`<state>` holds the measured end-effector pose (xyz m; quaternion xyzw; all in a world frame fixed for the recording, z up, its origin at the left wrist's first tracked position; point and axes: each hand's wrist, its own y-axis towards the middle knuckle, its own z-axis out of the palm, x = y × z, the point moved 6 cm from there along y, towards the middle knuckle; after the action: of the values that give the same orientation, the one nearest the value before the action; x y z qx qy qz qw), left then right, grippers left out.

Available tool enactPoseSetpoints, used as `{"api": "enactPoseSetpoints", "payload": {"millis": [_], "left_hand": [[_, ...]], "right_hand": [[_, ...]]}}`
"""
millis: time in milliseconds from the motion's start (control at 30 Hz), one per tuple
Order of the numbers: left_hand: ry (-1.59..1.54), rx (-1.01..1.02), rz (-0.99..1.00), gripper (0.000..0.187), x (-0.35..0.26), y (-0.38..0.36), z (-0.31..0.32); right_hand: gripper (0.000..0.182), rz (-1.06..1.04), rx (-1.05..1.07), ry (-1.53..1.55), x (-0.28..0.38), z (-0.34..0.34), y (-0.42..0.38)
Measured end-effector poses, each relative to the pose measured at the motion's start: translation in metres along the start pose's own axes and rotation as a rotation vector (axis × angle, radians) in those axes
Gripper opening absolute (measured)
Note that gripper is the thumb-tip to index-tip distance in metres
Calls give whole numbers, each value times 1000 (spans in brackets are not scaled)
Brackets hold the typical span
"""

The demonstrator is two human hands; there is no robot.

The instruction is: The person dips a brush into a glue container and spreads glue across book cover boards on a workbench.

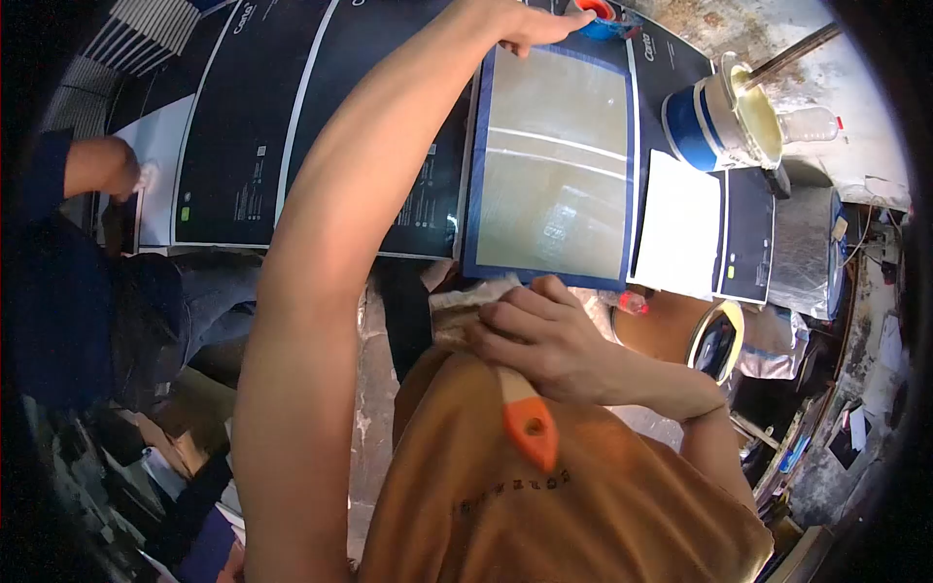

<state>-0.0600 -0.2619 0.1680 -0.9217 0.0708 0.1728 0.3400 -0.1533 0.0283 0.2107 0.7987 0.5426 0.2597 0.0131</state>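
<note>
My left arm reaches across to the far side of the table. My left hand (525, 26) has one finger stretched to the rim of a blue container (604, 27) with a red inside; the other fingers are partly curled. Near my chest, my right hand (539, 335) is closed round a wooden brush (531, 428) with an orange handle end pointing toward me. A pale, crumpled piece (466, 303) shows beside its fingers; whether it is cloth or bristles I cannot tell. Between the hands lies a blue-edged framed panel (559, 185) with a translucent middle.
Black printed boards (233, 126) cover the table. A white sheet (680, 223) lies right of the panel. Behind it stands a blue and white bucket (695, 126) with a stick in it, beside a clear bottle (807, 124). Another person's hand (112, 165) is at the left.
</note>
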Motion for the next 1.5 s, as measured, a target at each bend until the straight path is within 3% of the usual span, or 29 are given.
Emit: {"api": "enactPoseSetpoints", "payload": {"millis": [33, 100, 167, 233, 300, 367, 500, 567, 667, 800, 900, 933, 1033, 1133, 1167, 1233, 1333, 1433, 1500], "left_hand": [[-26, 11, 9, 121, 0, 7, 2], [-85, 36, 36, 120, -1, 24, 8], [-148, 6, 28, 118, -4, 30, 12], [-103, -29, 26, 118, -8, 9, 6], [-28, -95, 25, 118, -6, -3, -3], [-16, -265, -20, 117, -4, 8, 1], [-24, -141, 46, 108, -10, 2, 6], [-13, -188, 74, 106, -13, 3, 1], [14, -276, 48, 106, -10, -2, 1], [15, -246, 15, 107, -8, -3, 4], [50, -269, 27, 108, -12, -10, 1], [70, -275, 29, 108, -12, -14, 0], [-7, -188, 47, 108, -14, -21, 2], [15, -233, -5, 107, -11, -5, 4], [29, -250, -10, 107, -11, -5, 2], [73, -259, -14, 105, -16, -17, 1], [119, -204, -20, 101, -18, -27, 2], [101, -238, 5, 101, -17, -14, 2], [82, -244, 25, 103, -17, -8, 3]], "right_hand": [[23, -1, 4, 43, 1, -10, -2], [25, 121, -91, -219, -35, -25, -1], [28, 205, -288, -248, -71, -38, 14], [26, 192, -97, -270, -73, -8, 8], [21, 40, 12, -250, -24, 20, -7], [22, -54, 13, -66, 13, 10, -15], [26, 133, -122, -226, -23, -30, -10], [26, 162, 32, -213, -35, -12, -18], [30, -66, 54, -181, 8, 3, -33], [29, 52, -5, -163, -6, -28, -20], [27, 109, 31, -214, -15, -5, -21], [24, 10, 13, -289, 0, 0, -25], [24, -17, 37, -31, 12, -13, -25], [29, 152, -69, -237, -31, -39, -5], [35, 216, -231, -229, -48, -47, 5], [33, 261, -248, -257, -83, -26, 8], [30, 114, -10, -241, -34, 13, -6], [30, -37, 10, 46, 15, 3, -21], [29, -17, -107, -141, 0, -19, -19]]}}
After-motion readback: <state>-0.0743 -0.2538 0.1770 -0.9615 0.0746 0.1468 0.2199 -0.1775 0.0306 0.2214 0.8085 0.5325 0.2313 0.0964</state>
